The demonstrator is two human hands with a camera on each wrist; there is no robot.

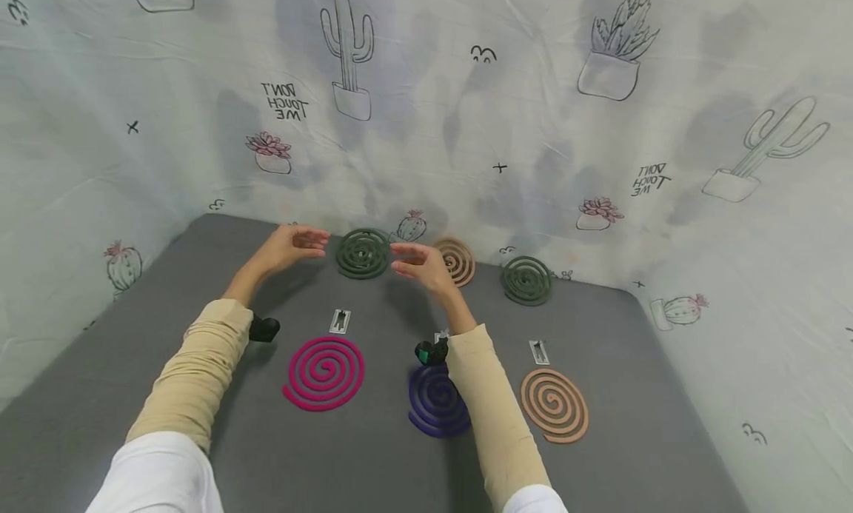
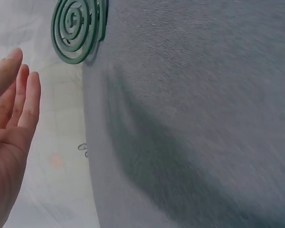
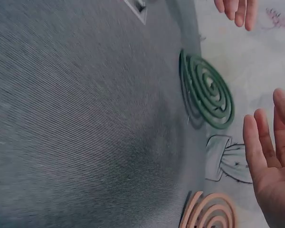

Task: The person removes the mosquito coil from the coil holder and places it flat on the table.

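Observation:
Both hands hover over the far end of the grey table, one on each side of a dark green mosquito coil (image 1: pixel 363 253). My left hand (image 1: pixel 291 248) is to the coil's left, fingers loosely extended and holding nothing. On its other side my right hand (image 1: pixel 421 266) also has relaxed fingers and an empty palm. Both hands stay apart from the coil in the right wrist view, where the green coil (image 3: pixel 209 90) shows between them. Partly behind the right hand lies a tan coil (image 1: pixel 458 261). A second green coil (image 1: pixel 526 280) is further right.
Nearer on the table (image 1: pixel 373 454) lie a pink coil (image 1: pixel 324 373), a purple coil (image 1: pixel 436 402) partly under the right forearm, and another tan coil (image 1: pixel 554 406). Small metal stands (image 1: pixel 340 321) lie behind them. A printed cloth (image 1: pixel 440 128) borders the table's back and sides.

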